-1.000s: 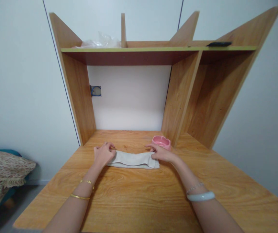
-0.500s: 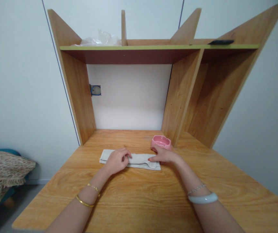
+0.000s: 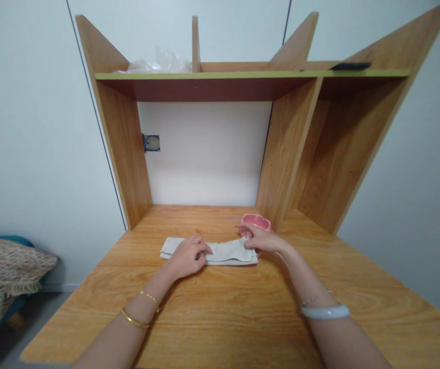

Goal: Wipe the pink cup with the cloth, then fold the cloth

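A pale grey cloth [image 3: 227, 251], folded into a long narrow strip, lies across the wooden desk. My left hand [image 3: 189, 256] rests on its left half, fingers curled and pinching at the fabric. At the strip's right end, my right hand [image 3: 260, 239] grips the far edge between thumb and fingers, and that edge is slightly raised. The index finger of this hand sticks out to the left. Just behind it sits a pink ashtray [image 3: 256, 220], partly covered by the hand.
The wooden desk [image 3: 220, 318] carries a shelf unit [image 3: 204, 76] at its back. On the shelf are a crumpled clear plastic bag [image 3: 158, 62] and a flat black object [image 3: 350, 66]. A wall socket box [image 3: 152, 143] shows at the left. A patterned fringed blanket [image 3: 8, 266] lies beyond the desk.
My right hand has shifted up and slightly right, lifting the cloth's far edge. The whole strip has slid a little right. My left hand moved slightly right with it.
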{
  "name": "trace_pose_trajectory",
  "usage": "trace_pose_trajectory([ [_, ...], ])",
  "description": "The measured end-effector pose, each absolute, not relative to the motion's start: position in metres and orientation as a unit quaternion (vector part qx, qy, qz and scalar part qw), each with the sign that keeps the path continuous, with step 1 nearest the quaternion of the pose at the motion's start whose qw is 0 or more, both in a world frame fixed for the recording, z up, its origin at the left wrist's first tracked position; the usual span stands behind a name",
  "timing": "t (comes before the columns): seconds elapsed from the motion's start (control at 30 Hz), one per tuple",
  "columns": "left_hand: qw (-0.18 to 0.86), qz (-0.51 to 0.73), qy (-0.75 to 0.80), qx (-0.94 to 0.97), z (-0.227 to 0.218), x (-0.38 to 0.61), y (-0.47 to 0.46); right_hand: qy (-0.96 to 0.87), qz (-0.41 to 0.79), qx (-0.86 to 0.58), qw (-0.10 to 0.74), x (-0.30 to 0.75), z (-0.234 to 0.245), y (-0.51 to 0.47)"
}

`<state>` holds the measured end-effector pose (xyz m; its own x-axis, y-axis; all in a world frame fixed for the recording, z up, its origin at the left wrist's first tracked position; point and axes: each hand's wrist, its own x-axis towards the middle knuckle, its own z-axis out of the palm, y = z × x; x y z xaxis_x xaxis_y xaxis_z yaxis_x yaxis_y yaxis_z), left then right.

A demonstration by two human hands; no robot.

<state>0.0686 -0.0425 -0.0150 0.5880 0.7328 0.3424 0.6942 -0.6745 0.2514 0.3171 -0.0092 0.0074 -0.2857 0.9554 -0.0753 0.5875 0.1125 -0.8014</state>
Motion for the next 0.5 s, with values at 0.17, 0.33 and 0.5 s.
trace_pose_trajectory([
  [0.17,0.048,0.198,0.381,0.902,-0.016,0.073,-0.045,-0.692,0.368,-0.554,0.281,0.315,0.020,-0.013],
  [0.33,0.004,0.262,0.499,0.826,-0.010,0.063,-0.038,-0.667,0.326,-0.583,0.329,0.317,0.038,-0.018],
  [0.5,0.009,0.247,0.594,0.766,-0.009,0.051,-0.031,-0.658,0.299,-0.613,0.319,0.315,0.060,-0.025],
])
